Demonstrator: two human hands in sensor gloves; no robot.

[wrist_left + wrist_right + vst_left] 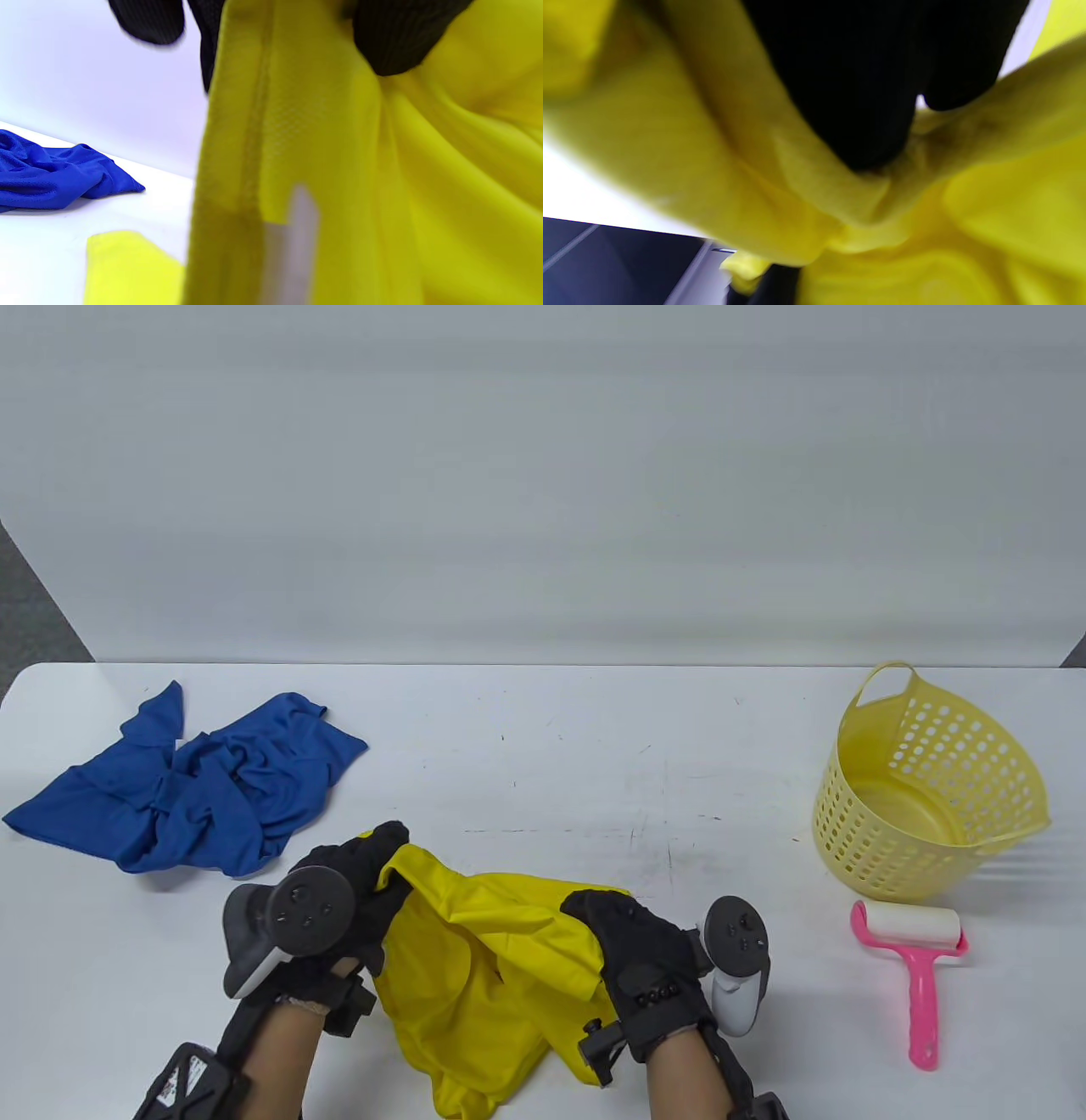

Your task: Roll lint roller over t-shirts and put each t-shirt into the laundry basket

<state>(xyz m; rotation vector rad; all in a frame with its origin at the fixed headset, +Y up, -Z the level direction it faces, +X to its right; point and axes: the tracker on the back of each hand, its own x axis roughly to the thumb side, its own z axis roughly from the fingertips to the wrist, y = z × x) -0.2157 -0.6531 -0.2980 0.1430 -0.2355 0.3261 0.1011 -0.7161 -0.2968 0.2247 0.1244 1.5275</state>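
A yellow t-shirt (484, 976) hangs crumpled over the table's front edge between my two hands. My left hand (373, 869) grips its upper left edge, fingers curled round the cloth (322, 127). My right hand (611, 929) grips the shirt's right side, with fabric (712, 161) bunched under its black fingers (857, 84). A blue t-shirt (195, 785) lies crumpled at the table's left, also seen in the left wrist view (55, 176). The pink lint roller (916, 967) lies at the front right, untouched. Behind it stands the yellow laundry basket (925, 789), nothing inside.
The white table (551, 755) stretches between the blue shirt and the basket, with a white wall behind. Dark floor (606, 262) shows below the table's front edge in the right wrist view.
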